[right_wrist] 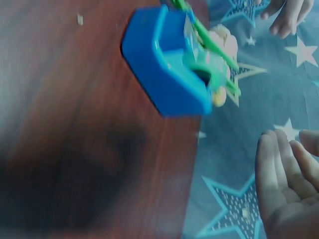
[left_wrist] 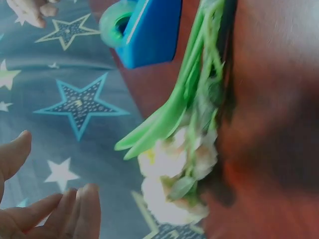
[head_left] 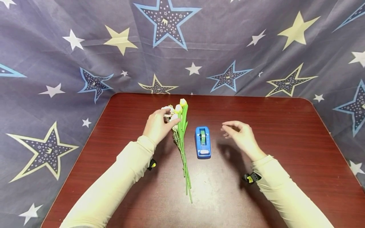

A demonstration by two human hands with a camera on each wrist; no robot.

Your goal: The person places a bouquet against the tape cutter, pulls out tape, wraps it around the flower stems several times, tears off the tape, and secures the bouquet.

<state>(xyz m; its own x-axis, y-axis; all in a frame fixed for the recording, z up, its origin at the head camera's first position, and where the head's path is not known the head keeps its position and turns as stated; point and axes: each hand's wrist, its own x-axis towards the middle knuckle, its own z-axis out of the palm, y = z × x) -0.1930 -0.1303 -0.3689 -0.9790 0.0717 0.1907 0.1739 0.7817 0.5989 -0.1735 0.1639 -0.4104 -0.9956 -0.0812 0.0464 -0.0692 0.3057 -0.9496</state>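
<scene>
A bunch of flowers [head_left: 181,139] lies on the table, its long green stems pointing toward me. Yellow-white tulips [head_left: 183,102] and paler, ruffled blossoms [left_wrist: 169,199] make up the far end. My left hand [head_left: 158,125] hovers over the blossoms and partly covers them, thumb and fingers spread with nothing between them. Just right of the stems stands a blue tape dispenser [head_left: 203,152] holding a roll of greenish tape [head_left: 203,137]. To the right of the dispenser, my right hand [head_left: 241,135] is held above the table, fingers loosely extended and holding nothing.
The dark red-brown table [head_left: 271,120] has rounded far corners. Behind it and at both sides hangs a grey cloth [head_left: 199,31] printed with stars. Each wrist wears a black strap [head_left: 252,178].
</scene>
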